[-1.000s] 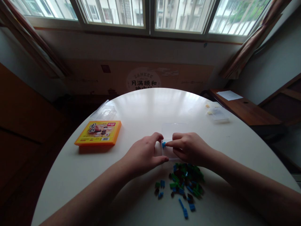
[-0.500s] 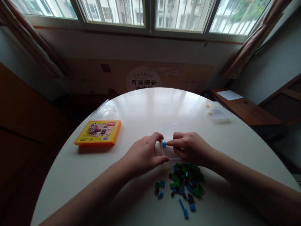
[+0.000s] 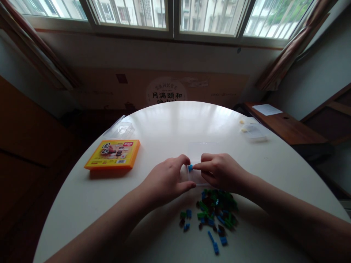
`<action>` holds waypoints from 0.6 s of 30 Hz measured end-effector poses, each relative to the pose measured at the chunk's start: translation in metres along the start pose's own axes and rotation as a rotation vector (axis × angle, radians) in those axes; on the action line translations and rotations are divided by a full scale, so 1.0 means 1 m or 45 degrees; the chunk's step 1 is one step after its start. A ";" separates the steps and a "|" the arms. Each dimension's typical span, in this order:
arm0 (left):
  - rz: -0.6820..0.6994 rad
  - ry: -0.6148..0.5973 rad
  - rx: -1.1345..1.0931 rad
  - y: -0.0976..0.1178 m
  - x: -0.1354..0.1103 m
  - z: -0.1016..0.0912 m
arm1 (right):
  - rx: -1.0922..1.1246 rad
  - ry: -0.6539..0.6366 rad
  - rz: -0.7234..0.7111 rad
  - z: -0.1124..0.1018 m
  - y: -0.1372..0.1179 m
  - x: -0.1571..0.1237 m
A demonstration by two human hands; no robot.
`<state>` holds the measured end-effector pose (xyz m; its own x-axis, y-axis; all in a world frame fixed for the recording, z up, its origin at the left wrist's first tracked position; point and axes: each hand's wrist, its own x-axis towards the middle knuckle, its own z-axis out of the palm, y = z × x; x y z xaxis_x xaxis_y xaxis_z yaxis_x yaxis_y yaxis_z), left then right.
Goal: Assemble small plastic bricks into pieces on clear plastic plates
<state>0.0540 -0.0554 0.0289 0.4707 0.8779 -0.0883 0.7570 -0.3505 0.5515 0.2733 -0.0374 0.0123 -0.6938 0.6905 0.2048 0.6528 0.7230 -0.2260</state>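
Note:
A small clear plastic box (image 3: 200, 179) lies on the white round table, its lid (image 3: 201, 147) folded back behind it. My left hand (image 3: 172, 177) spans the box's left side, fingertips at the back corner and thumb at the front one. Inside that left wall sits a small blue toy brick (image 3: 190, 167). My right hand (image 3: 219, 170) is over the box with its index finger stretched out, the tip touching the brick. Its other fingers are partly curled, and the thumb is apart from the brick. In front lies a pile of green, blue and dark bricks (image 3: 218, 204).
An orange-yellow game box (image 3: 113, 154) is at the left, with a clear plastic case (image 3: 120, 130) behind it. Another clear container (image 3: 255, 132) stands at the far right. Several loose bricks (image 3: 186, 219) and a long blue piece (image 3: 213, 243) lie near the pile.
The view has shifted very slightly. Both hands, the box and the blue brick keep the same places relative to each other.

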 end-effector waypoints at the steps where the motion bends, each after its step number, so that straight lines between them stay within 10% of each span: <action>1: 0.016 0.005 0.017 0.000 0.000 0.000 | 0.002 0.001 0.001 0.000 0.000 0.000; 18: 0.077 0.023 0.052 -0.001 -0.001 0.000 | -0.012 0.006 -0.004 0.000 0.000 0.001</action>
<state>0.0528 -0.0562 0.0283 0.5079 0.8605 -0.0406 0.7455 -0.4154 0.5213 0.2723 -0.0371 0.0126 -0.6942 0.6885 0.2099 0.6538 0.7251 -0.2163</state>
